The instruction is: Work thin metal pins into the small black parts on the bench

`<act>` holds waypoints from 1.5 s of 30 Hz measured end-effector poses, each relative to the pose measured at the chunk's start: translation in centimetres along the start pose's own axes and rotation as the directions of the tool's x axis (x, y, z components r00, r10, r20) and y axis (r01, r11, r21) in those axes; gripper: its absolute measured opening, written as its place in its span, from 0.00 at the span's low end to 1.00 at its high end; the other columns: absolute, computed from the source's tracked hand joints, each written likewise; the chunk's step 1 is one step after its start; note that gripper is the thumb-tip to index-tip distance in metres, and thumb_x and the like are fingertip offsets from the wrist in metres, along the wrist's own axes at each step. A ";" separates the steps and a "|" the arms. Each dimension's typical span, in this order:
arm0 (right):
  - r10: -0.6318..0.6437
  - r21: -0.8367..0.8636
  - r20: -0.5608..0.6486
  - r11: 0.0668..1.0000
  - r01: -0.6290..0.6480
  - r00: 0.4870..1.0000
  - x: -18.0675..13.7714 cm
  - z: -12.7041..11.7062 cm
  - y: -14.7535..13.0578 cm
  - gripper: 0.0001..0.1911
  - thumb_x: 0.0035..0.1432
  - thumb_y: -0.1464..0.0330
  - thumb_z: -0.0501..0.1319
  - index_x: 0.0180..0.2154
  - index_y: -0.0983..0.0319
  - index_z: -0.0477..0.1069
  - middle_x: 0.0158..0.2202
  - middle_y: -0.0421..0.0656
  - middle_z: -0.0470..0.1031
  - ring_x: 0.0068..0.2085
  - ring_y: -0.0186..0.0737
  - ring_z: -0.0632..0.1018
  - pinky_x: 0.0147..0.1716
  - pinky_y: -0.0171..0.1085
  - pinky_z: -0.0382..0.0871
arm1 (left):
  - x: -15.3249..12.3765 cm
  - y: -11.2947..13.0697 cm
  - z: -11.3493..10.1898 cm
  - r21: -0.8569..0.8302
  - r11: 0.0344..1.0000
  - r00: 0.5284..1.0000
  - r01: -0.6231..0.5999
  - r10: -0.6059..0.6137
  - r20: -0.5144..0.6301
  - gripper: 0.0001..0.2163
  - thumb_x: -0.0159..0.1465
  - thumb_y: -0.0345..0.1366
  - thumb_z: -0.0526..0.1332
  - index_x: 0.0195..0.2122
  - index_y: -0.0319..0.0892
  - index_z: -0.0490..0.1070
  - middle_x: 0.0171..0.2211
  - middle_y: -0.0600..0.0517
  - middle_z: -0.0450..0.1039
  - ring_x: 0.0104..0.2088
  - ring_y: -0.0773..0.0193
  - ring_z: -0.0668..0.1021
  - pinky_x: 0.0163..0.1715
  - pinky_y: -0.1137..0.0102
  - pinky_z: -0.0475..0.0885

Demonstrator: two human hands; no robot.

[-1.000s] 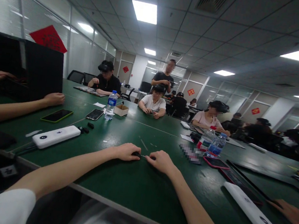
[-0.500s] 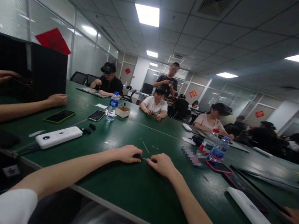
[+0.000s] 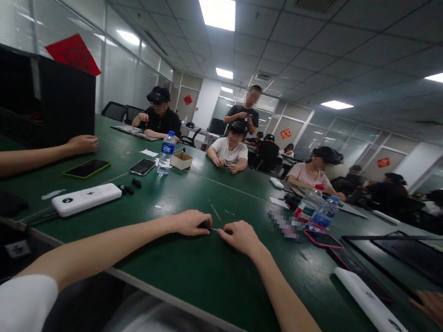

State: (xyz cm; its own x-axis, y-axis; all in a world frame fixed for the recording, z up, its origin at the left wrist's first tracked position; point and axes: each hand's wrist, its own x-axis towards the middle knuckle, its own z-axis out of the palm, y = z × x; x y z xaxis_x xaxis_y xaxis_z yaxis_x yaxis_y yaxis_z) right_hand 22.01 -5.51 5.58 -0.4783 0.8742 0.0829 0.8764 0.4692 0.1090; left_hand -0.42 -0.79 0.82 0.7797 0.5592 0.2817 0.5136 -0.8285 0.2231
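Observation:
My left hand (image 3: 190, 222) rests on the green table (image 3: 202, 275), fingers curled round a small dark object (image 3: 204, 225). My right hand (image 3: 239, 236) sits just to its right, fingers pinched on the other end of the same thin piece. The two hands nearly touch. The object is too small and too hidden to name. Both forearms stretch out from the near edge of the table.
A white power bank (image 3: 85, 199) lies at the left, another (image 3: 374, 312) at the right. Phones (image 3: 87, 168) (image 3: 322, 239), water bottles (image 3: 166, 153) (image 3: 323, 213) and a small box (image 3: 182, 161) stand further back. Other people's arms (image 3: 28, 156) reach in from the left; several people sit around the far side.
My hands stay together at the same spot, barely shifting. The person at the far left has withdrawn the hand from the black screen, and a dark tablet has come into view at the right.

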 end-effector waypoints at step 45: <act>0.011 -0.059 0.010 0.998 -0.010 1.000 0.1 0.3 0.0 0.30 0.62 0.47 0.44 0.34 0.57 0.78 0.33 0.45 0.79 0.34 0.40 0.77 0.33 0.33 0.63 | -0.1 0.5 -0.1 0.071 0.997 1.000 -0.004 0.002 0.031 0.13 0.66 0.46 0.54 0.46 0.44 0.64 0.39 0.49 0.74 0.38 0.58 0.77 0.35 0.69 0.67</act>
State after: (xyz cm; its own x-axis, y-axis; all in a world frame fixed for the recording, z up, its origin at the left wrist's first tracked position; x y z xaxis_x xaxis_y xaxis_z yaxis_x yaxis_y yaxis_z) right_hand 22.00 -5.34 5.27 -0.4681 0.8806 0.0741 0.8765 0.4520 0.1660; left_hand -0.33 -1.28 1.02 0.7915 0.5563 0.2532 0.5344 -0.8309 0.1551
